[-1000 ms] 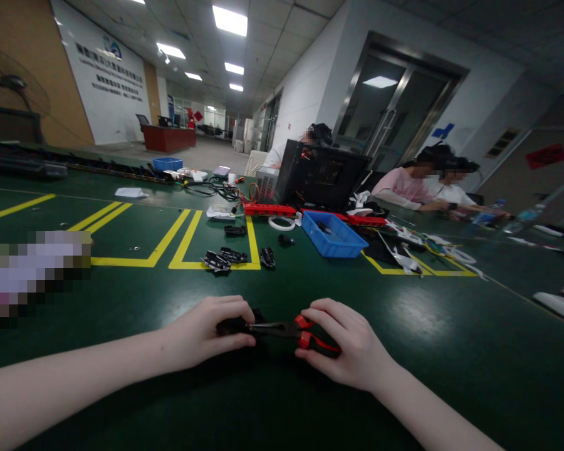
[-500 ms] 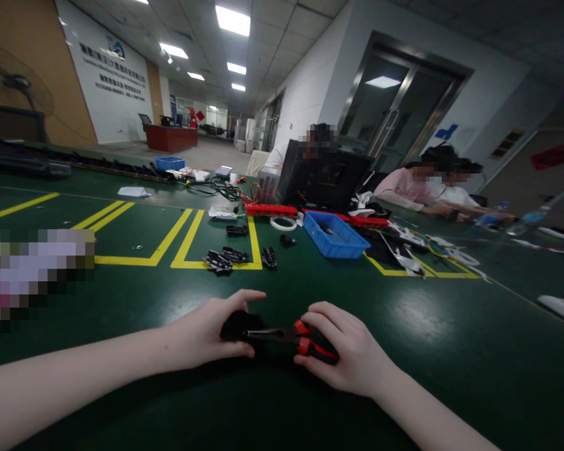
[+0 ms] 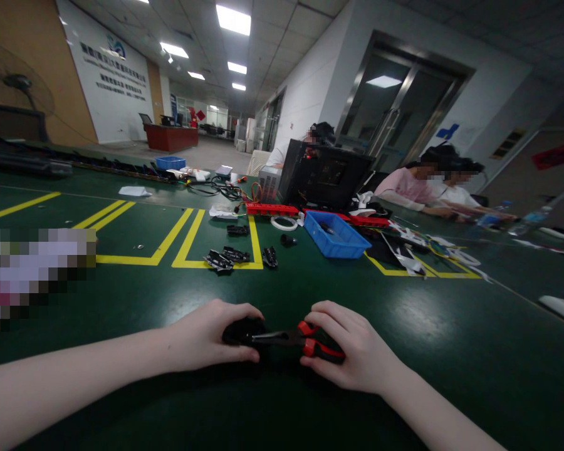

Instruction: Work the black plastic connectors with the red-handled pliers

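Observation:
Low over the green table, my left hand (image 3: pixel 220 335) is closed around a dark, rounded black part (image 3: pixel 239 330) whose details are too dark to make out. My right hand (image 3: pixel 352 344) grips long-nose pliers (image 3: pixel 286 338) by their red and black handles. The plier jaws point left, and their tip meets the black part. Several black plastic pieces (image 3: pixel 236 254) lie on the table beyond my hands, in and around a yellow-taped outline. A small black cylindrical piece (image 3: pixel 288 240) sits to their right.
A blue bin (image 3: pixel 336 235) with small dark items stands beyond my right hand. Behind it are red power strips (image 3: pixel 271 209), a white ring (image 3: pixel 284 223) and a black computer case (image 3: pixel 324 175). Cables and scraps lie at right. People sit across the table.
The fingers of my left hand have closed in on the black part. My right hand and the pliers have shifted slightly right.

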Demonstrator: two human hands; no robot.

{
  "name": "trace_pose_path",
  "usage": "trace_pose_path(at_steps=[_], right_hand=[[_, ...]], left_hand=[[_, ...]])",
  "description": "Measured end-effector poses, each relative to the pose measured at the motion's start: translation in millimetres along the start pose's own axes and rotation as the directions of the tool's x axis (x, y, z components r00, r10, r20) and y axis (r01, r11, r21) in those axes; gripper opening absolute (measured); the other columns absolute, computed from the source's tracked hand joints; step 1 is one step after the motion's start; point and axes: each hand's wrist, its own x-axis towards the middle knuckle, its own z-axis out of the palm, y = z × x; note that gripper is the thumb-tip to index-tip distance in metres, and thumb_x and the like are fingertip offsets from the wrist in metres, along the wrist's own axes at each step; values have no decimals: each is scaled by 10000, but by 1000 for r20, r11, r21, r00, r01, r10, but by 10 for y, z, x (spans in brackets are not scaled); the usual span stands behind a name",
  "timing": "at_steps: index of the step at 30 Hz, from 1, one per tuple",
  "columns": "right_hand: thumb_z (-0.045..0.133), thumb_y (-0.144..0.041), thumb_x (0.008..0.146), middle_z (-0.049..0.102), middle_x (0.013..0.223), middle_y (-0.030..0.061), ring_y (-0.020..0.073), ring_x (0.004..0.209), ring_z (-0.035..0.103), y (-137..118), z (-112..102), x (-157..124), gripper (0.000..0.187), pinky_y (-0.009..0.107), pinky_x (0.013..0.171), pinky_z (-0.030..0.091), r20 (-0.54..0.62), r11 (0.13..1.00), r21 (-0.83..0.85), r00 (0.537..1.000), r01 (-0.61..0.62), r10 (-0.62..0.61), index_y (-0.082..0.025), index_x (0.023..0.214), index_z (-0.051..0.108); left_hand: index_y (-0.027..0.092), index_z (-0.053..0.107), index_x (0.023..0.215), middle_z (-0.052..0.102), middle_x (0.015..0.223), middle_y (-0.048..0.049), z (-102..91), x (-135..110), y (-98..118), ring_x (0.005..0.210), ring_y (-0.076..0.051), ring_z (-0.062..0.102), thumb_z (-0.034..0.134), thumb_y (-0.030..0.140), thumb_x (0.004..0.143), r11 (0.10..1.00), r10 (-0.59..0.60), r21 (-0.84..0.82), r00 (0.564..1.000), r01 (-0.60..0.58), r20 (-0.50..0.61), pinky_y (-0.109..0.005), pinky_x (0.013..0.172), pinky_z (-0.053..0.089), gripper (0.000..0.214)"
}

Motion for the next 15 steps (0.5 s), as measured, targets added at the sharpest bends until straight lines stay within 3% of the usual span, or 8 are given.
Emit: trace_pose_path(at_steps=[4,10,15], right_hand=[[669,-417,821,656,1005,117,210,863,657,11,5,-5,360,333,739,560,-8,1000,-7,1000,7,-7,-165,1065,591],[672,-428,820,659,1015,117,214,881,656,2,8,-12,371,338,753,560,-6,1000,-19,1000,-7,7,-169,1074,596],[684,-411,807,653,1005,110,209,862,649,-34,22,-15,360,335,732,549,33,999,14,999,-31,30,-162,1053,597]], left_hand=[[225,589,1261,712,972,-37,23,-11,22,765,-180,650,690,449,858,999,-15,48,999,17,-36,-249,629,423,472],[188,639,1081,697,837,-32,42,6,35,669,-173,619,633,525,874,985,-85,149,996,88,-23,-235,541,347,395],[194,608,1064,681,827,-31,38,4,20,664,-174,603,613,530,881,969,-75,237,997,74,-6,-232,537,314,383]])
